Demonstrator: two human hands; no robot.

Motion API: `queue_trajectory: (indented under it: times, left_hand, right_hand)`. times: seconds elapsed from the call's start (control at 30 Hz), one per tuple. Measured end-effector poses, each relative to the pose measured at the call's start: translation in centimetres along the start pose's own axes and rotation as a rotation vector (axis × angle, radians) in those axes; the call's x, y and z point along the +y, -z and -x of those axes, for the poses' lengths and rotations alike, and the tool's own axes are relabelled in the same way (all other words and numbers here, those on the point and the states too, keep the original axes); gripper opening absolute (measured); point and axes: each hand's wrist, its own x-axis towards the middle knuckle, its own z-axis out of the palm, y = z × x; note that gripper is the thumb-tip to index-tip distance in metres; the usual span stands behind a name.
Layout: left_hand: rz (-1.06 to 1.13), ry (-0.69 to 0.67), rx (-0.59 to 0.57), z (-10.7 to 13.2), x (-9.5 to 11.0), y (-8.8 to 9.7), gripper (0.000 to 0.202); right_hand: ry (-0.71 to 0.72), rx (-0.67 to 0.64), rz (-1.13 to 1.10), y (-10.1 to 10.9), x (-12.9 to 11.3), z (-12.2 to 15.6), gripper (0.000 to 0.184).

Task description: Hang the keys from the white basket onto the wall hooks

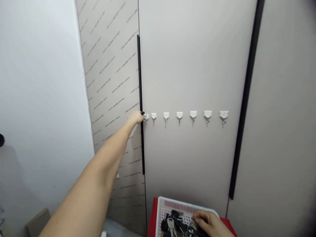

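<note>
My left hand (136,118) is stretched out to the leftmost white hook on the cabinet door. Its fingers are closed on a key ring (145,116) with a dark piece, held against that hook; whether the ring hangs on it is hidden. Low in view, my right hand (208,221) reaches into a white plastic basket (186,204), its fingers curled on a bunch of keys (192,227). Several more keys lie in the basket, among them a silver key (171,223) and some with black heads.
Several white adhesive hooks (179,115) run in a row across the grey cabinet door (192,158). Long black handles (245,98) edge the doors. Printed film covers the left panel (111,82). Something red (153,214) lies under the basket. A white wall (41,82) stands at left.
</note>
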Motion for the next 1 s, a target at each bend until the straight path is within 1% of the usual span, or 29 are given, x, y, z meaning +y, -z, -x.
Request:
queue_trajectory:
  times: [0.07,0.1,0.13,0.2,0.27,0.4,0.47,0.53,0.6,0.67,0.7,0.73,0.8,0.87,0.93,1.0]
  left_hand:
    - [-0.160,-0.024,0.016,-0.4,0.4,0.3,0.008]
    - [-0.185,-0.016,0.013,-0.5,0.5,0.4,0.010]
    - [-0.151,0.013,-0.005,-0.6,0.6,0.4,0.012]
    - [-0.017,0.080,-0.052,-0.6,0.6,0.3,0.014]
    - [0.099,0.124,-0.081,-0.4,0.3,0.0,0.013]
    - [0.258,0.135,-0.131,0.4,-0.4,-0.6,0.006]
    - [0.344,0.146,-0.172,0.9,-0.8,-0.6,0.007]
    - [0.400,0.167,-0.223,1.4,-1.3,-0.6,0.011]
    - [0.455,0.202,-0.297,1.8,-1.8,-0.5,0.014]
    - [0.542,0.256,-0.352,2.0,-2.1,-0.6,0.014]
    - [0.589,0.282,-0.362,2.1,-2.2,-0.6,0.014]
    - [0.629,0.303,-0.361,2.0,-2.3,-0.7,0.015]
    - [0.664,0.315,-0.325,1.9,-2.3,-0.9,0.015]
    - [0.664,0.310,-0.300,1.6,-2.2,-0.9,0.016]
    - [0.655,0.311,-0.285,1.3,-2.2,-0.8,0.017]
    - [0.643,0.314,-0.283,1.1,-2.1,-0.6,0.017]
  right_hand:
    - [0.005,0.015,-0.008,0.0,0.1,0.1,0.028]
    - [0.006,0.022,-0.012,0.0,0.1,0.1,0.027]
    - [0.010,0.028,-0.018,0.0,0.1,0.1,0.027]
    - [0.025,0.040,-0.032,0.0,0.1,0.2,0.027]
    - [0.030,0.052,-0.044,0.0,0.2,0.3,0.027]
    - [0.016,0.058,-0.046,-0.2,0.4,0.3,0.028]
    - [0.022,0.060,-0.033,-0.2,0.6,0.3,0.027]
    - [0.028,0.053,0.009,-0.1,0.4,0.3,0.025]
    - [0.033,0.006,0.113,0.5,-0.5,0.0,0.024]
    - [0.078,-0.057,0.248,1.6,-2.8,-0.9,0.025]
    - [0.129,-0.073,0.309,2.2,-4.6,-1.7,0.025]
    - [0.199,-0.051,0.335,2.9,-6.6,-2.7,0.026]
    - [0.303,0.049,0.325,4.1,-11.3,-5.3,0.030]
    - [0.401,0.116,0.285,5.1,-16.3,-8.6,0.039]
    - [0.447,0.192,0.222,5.6,-20.7,-12.0,0.043]
    - [0.454,0.275,0.195,5.8,-23.9,-14.9,0.046]
